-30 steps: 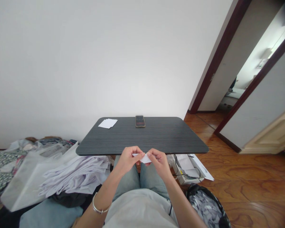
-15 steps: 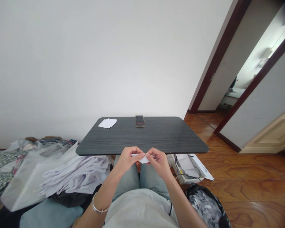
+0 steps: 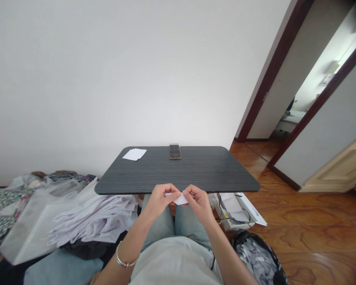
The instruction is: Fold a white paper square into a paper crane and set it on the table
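Note:
A small piece of white paper (image 3: 180, 199), seemingly folded, is pinched between my two hands just in front of the table's near edge. My left hand (image 3: 163, 198) grips its left side, thumb on top and fingers curled beneath. On the right side, my right hand (image 3: 198, 201) pinches it the same way, the thumbtips close together. The fingers partly cover the paper, so its full shape is hidden. At the far left of the dark table (image 3: 178, 174) lies a small stack of white paper (image 3: 134, 154).
A phone (image 3: 175, 151) sits at the table's back edge, by the white wall. Folded cloth (image 3: 97, 217) and clothes are piled at the left. On the right are a box with cables (image 3: 234, 213) and a black-lined bin (image 3: 258, 257) holding paper scraps.
Both hands keep their pinch on the paper in nearly the same place. Only very slight shifts of the fingers and paper show.

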`<state>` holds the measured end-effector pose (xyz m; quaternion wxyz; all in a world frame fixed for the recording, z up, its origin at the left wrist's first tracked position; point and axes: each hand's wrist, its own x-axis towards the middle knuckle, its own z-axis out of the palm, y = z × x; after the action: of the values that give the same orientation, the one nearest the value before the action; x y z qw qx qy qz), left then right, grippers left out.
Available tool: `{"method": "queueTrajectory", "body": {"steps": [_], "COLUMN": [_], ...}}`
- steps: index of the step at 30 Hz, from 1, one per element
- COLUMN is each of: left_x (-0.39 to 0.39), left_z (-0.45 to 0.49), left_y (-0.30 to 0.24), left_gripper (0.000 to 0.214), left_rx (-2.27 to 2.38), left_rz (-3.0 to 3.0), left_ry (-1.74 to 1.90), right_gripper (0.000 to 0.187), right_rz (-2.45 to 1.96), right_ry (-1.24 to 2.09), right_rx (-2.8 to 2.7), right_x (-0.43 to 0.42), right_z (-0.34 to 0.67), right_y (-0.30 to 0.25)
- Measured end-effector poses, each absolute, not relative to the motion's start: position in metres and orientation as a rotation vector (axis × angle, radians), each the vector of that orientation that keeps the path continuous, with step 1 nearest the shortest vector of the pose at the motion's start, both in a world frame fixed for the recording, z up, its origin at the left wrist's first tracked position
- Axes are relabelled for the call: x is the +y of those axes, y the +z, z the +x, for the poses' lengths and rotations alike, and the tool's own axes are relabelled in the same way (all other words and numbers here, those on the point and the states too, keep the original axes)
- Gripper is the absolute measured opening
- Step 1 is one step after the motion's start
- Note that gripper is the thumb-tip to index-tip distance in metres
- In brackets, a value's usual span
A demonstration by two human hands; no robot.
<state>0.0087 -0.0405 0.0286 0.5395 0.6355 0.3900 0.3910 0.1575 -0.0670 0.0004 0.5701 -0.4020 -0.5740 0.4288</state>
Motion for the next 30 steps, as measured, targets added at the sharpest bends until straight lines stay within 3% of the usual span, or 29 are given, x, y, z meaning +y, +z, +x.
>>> {"method": "queueTrajectory", "body": {"steps": [30], "left_x": [-0.037], "left_z": [-0.014], "left_y": [0.040], "left_gripper": [0.031], "left_rx": [1.016], "left_rz": [1.594], "left_ry": [0.999], "right_gripper": [0.024], "right_rz": [-0.990], "right_ry": [1.054], "right_rx": [-1.262], "right_x": [-0.066], "right_z": [0.161], "right_y": [0.006]}}
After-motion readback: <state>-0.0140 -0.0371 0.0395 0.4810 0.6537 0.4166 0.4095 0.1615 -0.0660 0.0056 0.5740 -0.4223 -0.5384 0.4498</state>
